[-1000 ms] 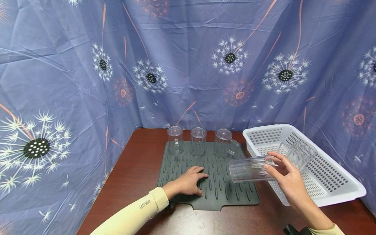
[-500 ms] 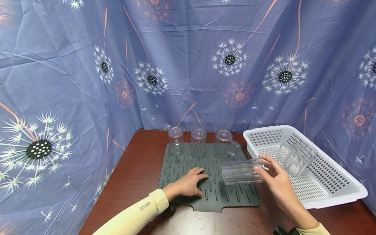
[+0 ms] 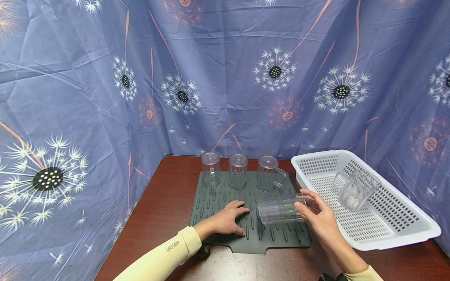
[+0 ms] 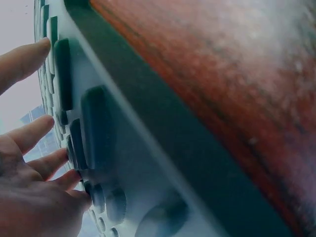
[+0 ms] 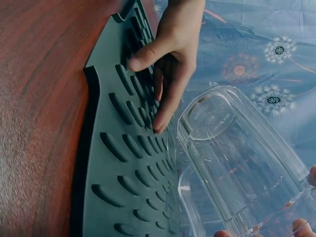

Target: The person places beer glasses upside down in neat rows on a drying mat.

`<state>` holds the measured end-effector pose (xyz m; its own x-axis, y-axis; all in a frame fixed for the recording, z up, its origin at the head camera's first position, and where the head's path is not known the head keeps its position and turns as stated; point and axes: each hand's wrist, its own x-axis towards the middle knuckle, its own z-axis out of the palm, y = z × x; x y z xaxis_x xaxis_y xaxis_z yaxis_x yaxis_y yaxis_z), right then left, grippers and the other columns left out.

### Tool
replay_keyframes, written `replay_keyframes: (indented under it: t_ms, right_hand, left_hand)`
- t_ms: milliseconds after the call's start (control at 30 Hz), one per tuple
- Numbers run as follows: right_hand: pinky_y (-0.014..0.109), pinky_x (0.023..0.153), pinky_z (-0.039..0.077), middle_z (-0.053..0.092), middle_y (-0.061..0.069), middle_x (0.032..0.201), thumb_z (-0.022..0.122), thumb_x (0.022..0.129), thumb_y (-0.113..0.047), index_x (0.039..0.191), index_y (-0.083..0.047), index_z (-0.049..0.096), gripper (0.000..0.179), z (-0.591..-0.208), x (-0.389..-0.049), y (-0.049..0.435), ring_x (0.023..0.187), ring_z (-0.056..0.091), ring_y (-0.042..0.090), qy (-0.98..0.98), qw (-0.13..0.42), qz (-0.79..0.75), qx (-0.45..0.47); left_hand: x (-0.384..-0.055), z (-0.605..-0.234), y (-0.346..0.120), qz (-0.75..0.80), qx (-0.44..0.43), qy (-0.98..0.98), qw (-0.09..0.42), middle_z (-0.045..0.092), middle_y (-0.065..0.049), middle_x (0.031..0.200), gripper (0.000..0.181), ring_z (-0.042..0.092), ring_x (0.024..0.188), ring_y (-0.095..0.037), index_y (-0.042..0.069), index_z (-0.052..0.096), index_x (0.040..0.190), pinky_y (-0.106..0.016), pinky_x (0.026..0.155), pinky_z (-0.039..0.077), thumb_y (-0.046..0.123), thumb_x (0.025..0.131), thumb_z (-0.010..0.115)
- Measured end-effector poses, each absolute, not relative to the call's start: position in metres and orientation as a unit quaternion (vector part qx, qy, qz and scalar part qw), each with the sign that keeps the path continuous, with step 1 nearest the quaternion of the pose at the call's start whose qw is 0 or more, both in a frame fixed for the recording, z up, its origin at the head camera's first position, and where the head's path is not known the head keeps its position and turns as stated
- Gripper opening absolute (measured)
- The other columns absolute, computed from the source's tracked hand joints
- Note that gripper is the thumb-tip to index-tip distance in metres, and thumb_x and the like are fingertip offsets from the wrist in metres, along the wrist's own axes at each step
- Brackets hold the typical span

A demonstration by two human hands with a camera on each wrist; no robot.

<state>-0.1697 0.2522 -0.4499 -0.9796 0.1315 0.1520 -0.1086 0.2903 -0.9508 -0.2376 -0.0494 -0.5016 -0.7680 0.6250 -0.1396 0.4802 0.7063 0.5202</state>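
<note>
My right hand (image 3: pixel 323 222) holds a clear mug (image 3: pixel 281 209) near its rim, thumb in front. The mug lies sideways over the right part of the dark ribbed mat (image 3: pixel 247 245), its base pointing left. In the right wrist view, the base of this mug (image 5: pixel 212 116) shows raised lettering, and fingertips (image 5: pixel 301 228) appear near the rim. My left hand (image 3: pixel 225 220) rests on the left part of the mat with fingers spread, holding nothing. Along the mat's back edge stand three upside-down clear mugs: a left one (image 3: pixel 211 171), a middle one (image 3: pixel 237 173) and a right one (image 3: pixel 267 175).
A white perforated basket (image 3: pixel 397 203) stands to the right of the mat, with another clear mug (image 3: pixel 358 191) tilted inside it. Reddish-brown tabletop (image 3: pixel 158 195) surrounds the mat. A blue curtain with dandelion prints (image 3: pixel 225 78) hangs behind the table.
My right hand has carried the mug leftward and slightly down, away from the basket and over the mat. My left hand has stayed in place on the mat.
</note>
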Motion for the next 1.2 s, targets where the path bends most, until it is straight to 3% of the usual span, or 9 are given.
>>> replay_keyframes:
  t_ms: [233, 333, 633, 933, 1200]
  right_hand:
    - [0.025, 0.077, 0.057, 0.056, 0.012, 0.136, 0.068, 0.098, -0.031, 0.148, -0.012, 0.046, 0.058, -0.456, -0.172, 0.244, 0.092, 0.065, 0.000, -0.800, 0.073, 0.595, -0.027]
    - [0.024, 0.079, 0.055, 0.049, 0.019, 0.144, 0.066, 0.099, -0.035, 0.150, -0.013, 0.043, 0.061, -0.456, -0.173, 0.242, 0.095, 0.062, -0.003, -0.805, 0.055, 0.590, -0.030]
    - [0.026, 0.079, 0.055, 0.049, 0.018, 0.146, 0.065, 0.098, -0.040, 0.149, -0.018, 0.043, 0.060, -0.461, -0.179, 0.233, 0.100, 0.064, 0.002, -0.799, 0.025, 0.599, -0.044]
    - [0.025, 0.080, 0.054, 0.050, 0.020, 0.146, 0.063, 0.099, -0.041, 0.150, -0.019, 0.042, 0.059, -0.467, -0.185, 0.228, 0.104, 0.063, 0.008, -0.805, 0.025, 0.590, -0.048]
    - [0.025, 0.079, 0.055, 0.049, 0.020, 0.146, 0.062, 0.100, -0.041, 0.150, -0.020, 0.042, 0.058, -0.471, -0.185, 0.219, 0.111, 0.066, 0.025, -0.804, 0.021, 0.594, -0.033]
  left_hand:
    - [-0.245, -0.497, -0.055, 0.315, 0.294, 0.883, 0.185, 0.033, -0.007, 0.163, 0.074, 0.028, 0.152, -0.029, 0.019, 0.048, 0.151, -0.053, 0.117, 0.033, 0.034, 0.085, 0.080]
    - [-0.246, -0.496, -0.057, 0.334, 0.293, 0.877, 0.184, 0.034, -0.008, 0.162, 0.075, 0.032, 0.150, -0.029, 0.018, 0.047, 0.152, -0.052, 0.116, 0.034, 0.033, 0.086, 0.080]
    - [-0.241, -0.493, -0.061, 0.374, 0.283, 0.868, 0.166, 0.043, -0.006, 0.157, 0.078, 0.039, 0.146, -0.026, 0.018, 0.047, 0.152, -0.049, 0.114, 0.037, 0.031, 0.084, 0.082]
    - [-0.236, -0.491, -0.064, 0.404, 0.267, 0.856, 0.179, 0.041, -0.004, 0.158, 0.081, 0.036, 0.147, -0.027, 0.021, 0.043, 0.154, -0.052, 0.114, 0.036, 0.031, 0.084, 0.082]
    - [-0.231, -0.492, -0.061, 0.433, 0.256, 0.844, 0.184, 0.049, -0.005, 0.152, 0.087, 0.041, 0.144, -0.024, 0.011, 0.039, 0.155, -0.046, 0.117, 0.034, 0.026, 0.082, 0.084]
